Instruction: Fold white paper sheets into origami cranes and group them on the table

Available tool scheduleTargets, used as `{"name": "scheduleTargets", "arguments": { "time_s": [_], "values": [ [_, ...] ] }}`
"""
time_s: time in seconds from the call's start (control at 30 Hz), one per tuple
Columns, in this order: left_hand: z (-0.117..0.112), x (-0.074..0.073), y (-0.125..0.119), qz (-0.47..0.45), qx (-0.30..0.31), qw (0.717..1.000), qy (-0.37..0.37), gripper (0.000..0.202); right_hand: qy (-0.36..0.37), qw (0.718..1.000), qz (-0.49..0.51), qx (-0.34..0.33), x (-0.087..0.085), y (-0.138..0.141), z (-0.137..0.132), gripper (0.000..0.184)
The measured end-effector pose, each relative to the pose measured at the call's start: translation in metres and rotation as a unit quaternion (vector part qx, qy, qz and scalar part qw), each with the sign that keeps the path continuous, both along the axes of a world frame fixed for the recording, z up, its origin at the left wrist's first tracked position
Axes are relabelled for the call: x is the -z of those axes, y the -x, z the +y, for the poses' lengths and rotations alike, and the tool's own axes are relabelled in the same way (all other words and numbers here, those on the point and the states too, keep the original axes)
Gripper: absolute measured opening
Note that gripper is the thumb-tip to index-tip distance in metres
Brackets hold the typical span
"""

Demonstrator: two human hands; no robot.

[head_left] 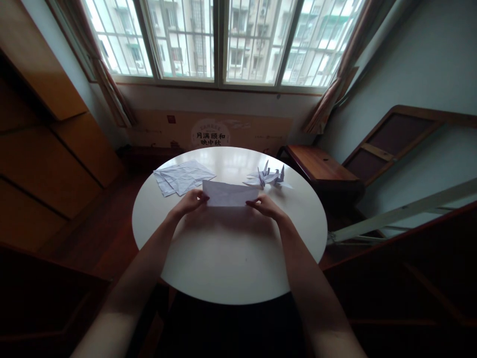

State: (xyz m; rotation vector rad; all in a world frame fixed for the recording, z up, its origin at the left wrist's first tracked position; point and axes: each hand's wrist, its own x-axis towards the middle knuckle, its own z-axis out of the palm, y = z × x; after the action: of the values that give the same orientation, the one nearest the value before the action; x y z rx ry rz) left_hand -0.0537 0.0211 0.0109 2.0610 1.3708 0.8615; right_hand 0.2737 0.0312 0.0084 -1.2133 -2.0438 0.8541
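Note:
A folded sheet of white paper (231, 195) is held up between my two hands over the round white table. Pinched on its left edge is my left hand (194, 200), thumb in front. My right hand (263, 204) grips the lower right side in the same way. The sheet makes a wide rectangle with its long side running left to right. Behind my left hand lies a loose stack of creased paper sheets (182, 176). Folded paper cranes (266, 176) stand just beyond my right hand, partly overlapping one another.
The round white table (223, 258) has its near edge close to my body. A wooden stool-like stand (322, 163) is behind it on the right. Wooden cabinets (55, 164) line the left, and a barred window (219, 44) fills the far wall above a printed cardboard panel (156, 127).

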Motion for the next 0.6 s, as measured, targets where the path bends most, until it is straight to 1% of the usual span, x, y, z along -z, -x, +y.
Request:
{"name": "scheduleTargets", "arguments": {
  "time_s": [0.07,0.1,0.17,0.23,0.27,0.33,0.37,0.4,0.43,0.47,0.5,0.53,0.6],
  "values": [
    [0.0,0.0,-0.003,0.009,-0.013,1.0,0.001,0.03,0.018,0.999,0.01,0.026,0.003,0.003,0.003,0.03],
    [-0.001,0.0,-0.004,0.014,-0.023,1.0,0.007,0.033,0.021,0.999,0.011,0.044,0.005,0.005,0.004,0.027],
    [-0.004,0.0,-0.007,0.027,-0.057,0.998,0.019,0.049,0.009,0.996,0.0,0.084,0.009,0.01,0.004,0.021],
    [-0.008,0.0,-0.009,0.056,-0.101,0.993,0.017,0.066,-0.008,0.991,-0.031,0.132,0.011,0.014,0.002,0.022],
    [-0.01,0.0,-0.011,0.078,-0.124,0.989,0.003,0.073,-0.017,0.986,-0.048,0.156,0.012,0.016,0.0,0.027],
    [-0.013,0.0,-0.014,0.129,-0.164,0.976,-0.057,0.079,-0.049,0.979,-0.077,0.183,0.012,0.02,-0.005,0.047],
    [-0.015,0.0,-0.017,0.154,-0.177,0.967,-0.101,0.077,-0.074,0.974,-0.093,0.193,0.011,0.022,-0.007,0.056],
    [-0.016,0.0,-0.021,0.176,-0.177,0.957,-0.144,0.071,-0.106,0.968,-0.111,0.2,0.01,0.024,-0.009,0.061],
    [-0.017,0.001,-0.025,0.194,-0.162,0.951,-0.178,0.06,-0.134,0.961,-0.133,0.204,0.009,0.026,-0.011,0.063],
    [-0.018,0.002,-0.03,0.205,-0.126,0.95,-0.201,0.048,-0.158,0.955,-0.155,0.199,0.008,0.028,-0.012,0.061],
    [-0.019,0.003,-0.035,0.206,-0.069,0.953,-0.214,0.039,-0.176,0.952,-0.172,0.182,0.007,0.03,-0.014,0.055],
    [-0.02,0.005,-0.04,0.198,-0.015,0.955,-0.221,0.034,-0.188,0.952,-0.184,0.158,0.006,0.032,-0.015,0.048],
    [-0.022,0.01,-0.049,0.181,0.079,0.956,-0.217,0.037,-0.196,0.956,-0.192,0.1,0.007,0.035,-0.016,0.037]
  ]
}}
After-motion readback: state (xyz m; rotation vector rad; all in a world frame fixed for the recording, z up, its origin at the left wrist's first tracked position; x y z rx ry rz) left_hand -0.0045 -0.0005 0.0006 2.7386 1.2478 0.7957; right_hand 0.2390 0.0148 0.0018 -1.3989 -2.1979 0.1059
